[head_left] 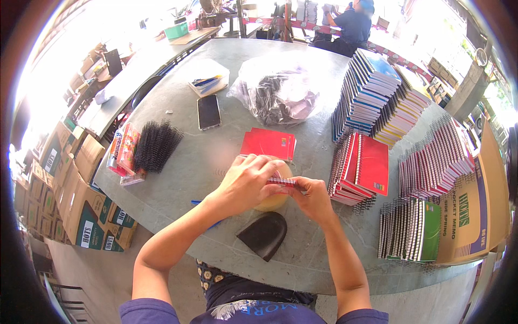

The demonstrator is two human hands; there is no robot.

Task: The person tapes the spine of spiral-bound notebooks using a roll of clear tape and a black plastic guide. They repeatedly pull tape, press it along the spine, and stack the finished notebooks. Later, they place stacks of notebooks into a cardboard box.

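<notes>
My left hand (244, 182) and my right hand (313, 198) meet near the middle of the table, fingers closed on a small red spiral notebook (281, 182). It is held edge-on, its wire binding facing up. Part of its cover is hidden behind my left fingers. Under my hands sits a round, pale yellow thing (271, 203) whose kind I cannot make out. Closer to me lies a dark, U-shaped block (264, 235). Just beyond my hands are flat red covers or notebooks (267, 143). A blue pen-like stick (214, 224) shows partly beside my left forearm.
Black spiral coils (156, 146) lie left, beside an orange package (127, 147). A phone (209, 112), a white tray (210, 81) and a clear plastic bag (276, 92) stand farther back. Notebook stacks (358, 167) and a cardboard box (475, 216) line the right. A person (353, 27) sits beyond.
</notes>
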